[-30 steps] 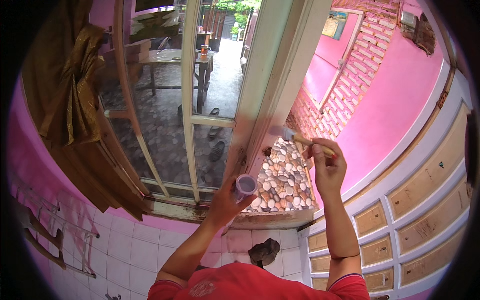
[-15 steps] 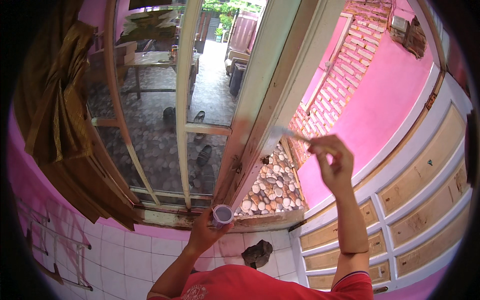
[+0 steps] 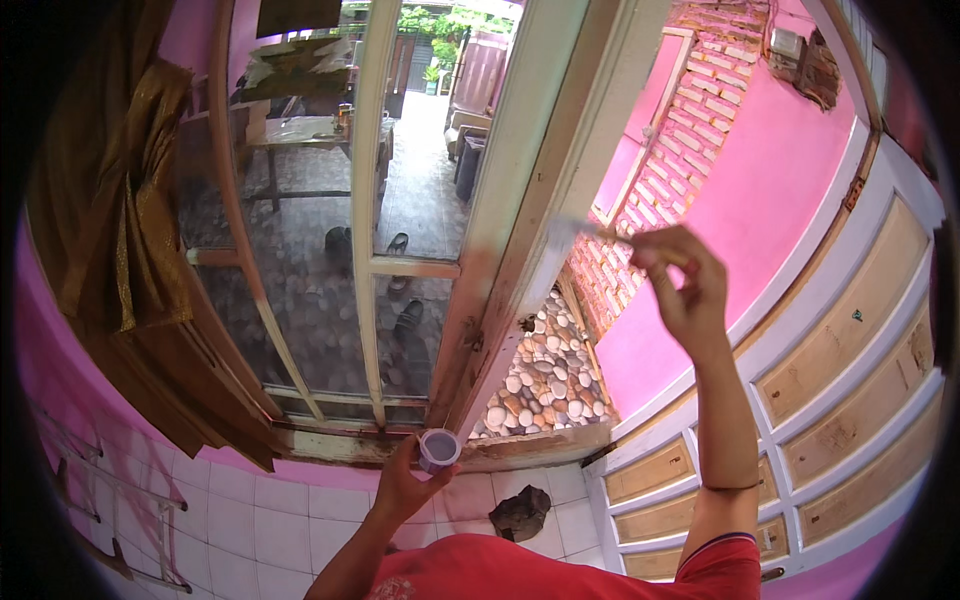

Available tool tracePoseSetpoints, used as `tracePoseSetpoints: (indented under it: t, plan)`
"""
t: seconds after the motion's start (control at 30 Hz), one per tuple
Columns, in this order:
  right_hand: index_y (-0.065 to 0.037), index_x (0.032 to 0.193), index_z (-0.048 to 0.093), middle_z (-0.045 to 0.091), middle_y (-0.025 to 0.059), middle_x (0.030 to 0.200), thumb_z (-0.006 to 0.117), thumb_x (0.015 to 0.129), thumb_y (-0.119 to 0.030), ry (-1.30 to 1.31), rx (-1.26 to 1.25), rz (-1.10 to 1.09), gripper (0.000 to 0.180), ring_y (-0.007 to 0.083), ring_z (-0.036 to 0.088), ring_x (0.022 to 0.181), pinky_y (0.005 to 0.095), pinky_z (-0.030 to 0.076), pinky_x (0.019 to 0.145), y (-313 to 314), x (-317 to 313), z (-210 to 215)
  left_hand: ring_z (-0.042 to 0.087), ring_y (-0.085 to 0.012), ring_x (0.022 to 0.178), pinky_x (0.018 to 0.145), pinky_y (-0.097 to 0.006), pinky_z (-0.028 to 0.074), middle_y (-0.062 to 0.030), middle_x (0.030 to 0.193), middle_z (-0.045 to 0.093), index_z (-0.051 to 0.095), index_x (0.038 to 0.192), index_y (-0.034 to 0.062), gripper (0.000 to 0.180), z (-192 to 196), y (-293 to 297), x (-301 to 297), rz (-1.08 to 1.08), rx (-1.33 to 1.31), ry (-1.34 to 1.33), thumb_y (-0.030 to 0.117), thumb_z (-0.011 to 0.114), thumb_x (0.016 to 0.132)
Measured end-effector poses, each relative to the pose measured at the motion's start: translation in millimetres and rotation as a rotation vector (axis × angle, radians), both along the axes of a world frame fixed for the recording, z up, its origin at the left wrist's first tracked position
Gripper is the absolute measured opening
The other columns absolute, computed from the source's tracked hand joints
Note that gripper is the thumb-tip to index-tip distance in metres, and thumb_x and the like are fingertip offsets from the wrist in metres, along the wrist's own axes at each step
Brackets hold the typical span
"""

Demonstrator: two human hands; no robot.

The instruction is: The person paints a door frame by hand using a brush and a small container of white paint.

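Observation:
My right hand [image 3: 685, 285] is closed round the handle of a paintbrush [image 3: 612, 236], raised at the door frame. The pale bristles rest against the inner face of the wooden frame post [image 3: 545, 262], where a whitish patch shows. Lower down, my left hand [image 3: 408, 485] grips a small plastic cup [image 3: 439, 450] with greyish-white contents, its open top facing up. The cup is close to the foot of the post.
The paned window [image 3: 415, 180] stands left of the post, beside a brown curtain [image 3: 130, 230]. A white panelled door [image 3: 800, 420] swings open at right. On the tiles lie a dark crumpled cloth or bag [image 3: 520, 513] and, at lower left, a metal ladder-like frame [image 3: 120, 500].
My right hand and the paintbrush have moved a little up along the post. The left hand still holds the cup, slightly lower in view.

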State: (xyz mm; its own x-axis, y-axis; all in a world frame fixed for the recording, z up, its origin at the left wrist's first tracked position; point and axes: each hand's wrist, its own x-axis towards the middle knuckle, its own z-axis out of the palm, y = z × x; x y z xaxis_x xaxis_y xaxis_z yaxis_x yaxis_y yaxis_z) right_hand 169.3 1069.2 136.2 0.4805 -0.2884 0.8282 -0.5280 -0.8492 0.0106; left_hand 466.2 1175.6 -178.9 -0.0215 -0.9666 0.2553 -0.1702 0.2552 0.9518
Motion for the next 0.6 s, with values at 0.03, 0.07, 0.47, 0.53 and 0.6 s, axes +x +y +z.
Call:
tracePoseSetpoints:
  t: [0.03, 0.07, 0.47, 0.53, 0.6]
  plan:
    - [0.001, 0.106, 0.07, 0.074, 0.0132, 0.105, 0.07, 0.095, -0.003, -0.118, 0.034, 0.01, 0.011, 0.0175, 0.071, 0.083, 0.0296, 0.057, 0.072, 1, 6, 8, 0.072, -0.0219, 0.1, 0.086, -0.034, 0.057, -0.0113, 0.107, 0.072, 0.06, 0.123, 0.0024, 0.058, -2, 1, 3, 0.004, 0.008, -0.009, 0.029, 0.09, 0.08]
    - [0.002, 0.106, 0.07, 0.074, 0.0137, 0.104, 0.069, 0.096, -0.002, -0.236, 0.07, 0.019, 0.011, 0.0167, 0.07, 0.081, 0.03, 0.056, 0.071, 3, 11, 13, 0.072, -0.0219, 0.1, 0.086, -0.034, 0.057, -0.0113, 0.107, 0.072, 0.06, 0.123, 0.002, 0.058, -4, 3, 5, 0.007, 0.016, -0.018, 0.028, 0.09, 0.08]
    - [0.002, 0.109, 0.069, 0.073, 0.0136, 0.102, 0.068, 0.097, -0.005, -0.084, 0.108, -0.028, 0.014, 0.0186, 0.074, 0.087, 0.0298, 0.059, 0.077, 2, 8, 7, 0.072, -0.0206, 0.1, 0.086, -0.033, 0.056, -0.0113, 0.111, 0.072, 0.059, 0.124, 0.0017, 0.06, -14, 13, 6, 0.008, 0.029, 0.022, 0.027, 0.09, 0.08]
    - [0.004, 0.11, 0.07, 0.072, 0.0117, 0.101, 0.068, 0.098, -0.006, -0.236, 0.061, 0.001, 0.015, 0.0149, 0.071, 0.082, 0.0269, 0.057, 0.074, -3, 11, 26, 0.071, -0.0205, 0.1, 0.086, -0.033, 0.056, -0.0111, 0.111, 0.072, 0.059, 0.124, 0.0018, 0.06, -12, 13, 5, 0.0, 0.036, 0.015, 0.028, 0.09, 0.08]
    - [0.004, 0.11, 0.07, 0.072, 0.0112, 0.099, 0.067, 0.099, -0.006, -0.362, 0.069, -0.008, 0.015, 0.0151, 0.071, 0.081, 0.0267, 0.057, 0.073, 5, 21, 39, 0.071, -0.0205, 0.1, 0.087, -0.033, 0.056, -0.0108, 0.11, 0.072, 0.059, 0.124, 0.0019, 0.06, -11, 15, 6, 0.006, 0.043, 0.013, 0.028, 0.09, 0.08]
